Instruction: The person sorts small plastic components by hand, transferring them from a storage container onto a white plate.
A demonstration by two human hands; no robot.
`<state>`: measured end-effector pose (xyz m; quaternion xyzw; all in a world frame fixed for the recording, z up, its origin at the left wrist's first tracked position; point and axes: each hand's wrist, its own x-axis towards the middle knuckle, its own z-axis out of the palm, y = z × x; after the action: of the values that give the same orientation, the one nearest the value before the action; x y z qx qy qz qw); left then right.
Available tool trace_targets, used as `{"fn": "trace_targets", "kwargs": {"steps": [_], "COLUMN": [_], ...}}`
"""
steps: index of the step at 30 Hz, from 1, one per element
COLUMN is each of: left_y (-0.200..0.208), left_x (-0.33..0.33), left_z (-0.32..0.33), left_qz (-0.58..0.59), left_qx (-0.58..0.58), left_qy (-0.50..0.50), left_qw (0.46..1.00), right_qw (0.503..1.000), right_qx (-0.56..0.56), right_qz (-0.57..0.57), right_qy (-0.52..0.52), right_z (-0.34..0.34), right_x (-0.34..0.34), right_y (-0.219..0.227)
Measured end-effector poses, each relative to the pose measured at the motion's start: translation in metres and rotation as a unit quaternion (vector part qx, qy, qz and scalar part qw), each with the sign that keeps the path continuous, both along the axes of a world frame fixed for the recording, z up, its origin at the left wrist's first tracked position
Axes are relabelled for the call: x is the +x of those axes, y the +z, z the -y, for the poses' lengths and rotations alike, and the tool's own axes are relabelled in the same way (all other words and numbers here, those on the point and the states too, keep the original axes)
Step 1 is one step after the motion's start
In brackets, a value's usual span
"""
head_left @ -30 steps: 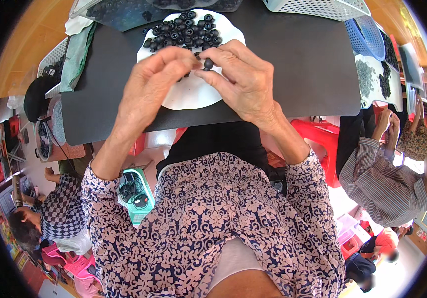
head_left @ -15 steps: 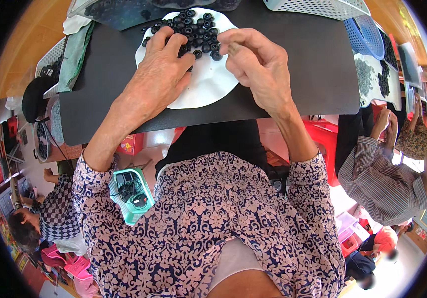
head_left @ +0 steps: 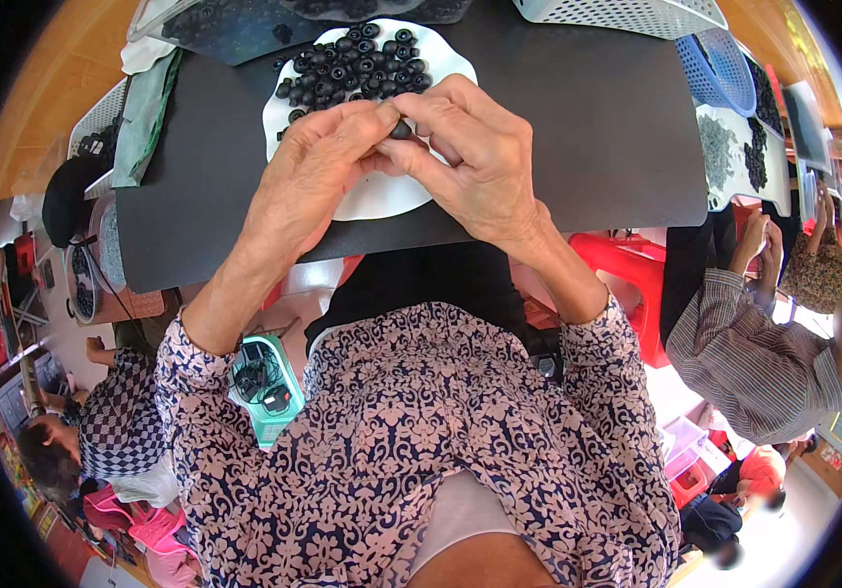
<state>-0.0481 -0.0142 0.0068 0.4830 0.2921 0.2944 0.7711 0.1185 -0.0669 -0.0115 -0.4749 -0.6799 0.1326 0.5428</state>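
My left hand [head_left: 305, 174] and my right hand [head_left: 483, 165] meet over the near part of a white wavy-edged plate [head_left: 382, 202]. Between their pinched fingertips is a small round black piece [head_left: 400, 129], partly covered by the fingers. Both hands are closed on it; anything smaller held with it is hidden. Beyond my fingers, a pile of round black pieces [head_left: 352, 69], some showing a hole, covers the far half of the plate.
The plate rests on a dark tabletop [head_left: 597, 147]. A clear bin [head_left: 245, 29] and a white perforated basket [head_left: 627, 15] stand at the far edge. Green cloth [head_left: 149, 122] lies left, a blue basket [head_left: 717, 73] right. A person in a striped shirt [head_left: 754, 353] sits at right.
My left hand has left the pile and come nearer. My right hand has moved left to meet it, and a black piece is now between their fingertips.
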Motion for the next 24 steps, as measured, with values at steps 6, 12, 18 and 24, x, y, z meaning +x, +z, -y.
{"fn": "trace_targets", "kwargs": {"steps": [6, 12, 18, 24], "left_y": [0.002, -0.001, 0.005, 0.004], "left_x": [0.002, -0.001, 0.002, 0.001], "left_z": [0.008, 0.003, 0.007, 0.002], "left_qz": [0.032, 0.056, 0.056, 0.033], "left_qx": [-0.037, -0.041, -0.062, -0.041], "left_qy": [0.017, 0.035, 0.039, 0.025], "left_qw": [0.999, 0.997, 0.996, 0.998], "right_qw": [0.999, 1.0, 0.992, 0.998], "right_qx": [0.003, 0.004, 0.071, 0.034], "right_qz": [0.031, 0.012, 0.061, 0.031], "right_qy": [-0.018, -0.016, -0.081, -0.033], "right_z": [0.001, 0.003, -0.002, 0.001], "right_x": [0.0, -0.003, -0.009, -0.008], "right_y": [-0.001, 0.005, -0.007, 0.0]}}
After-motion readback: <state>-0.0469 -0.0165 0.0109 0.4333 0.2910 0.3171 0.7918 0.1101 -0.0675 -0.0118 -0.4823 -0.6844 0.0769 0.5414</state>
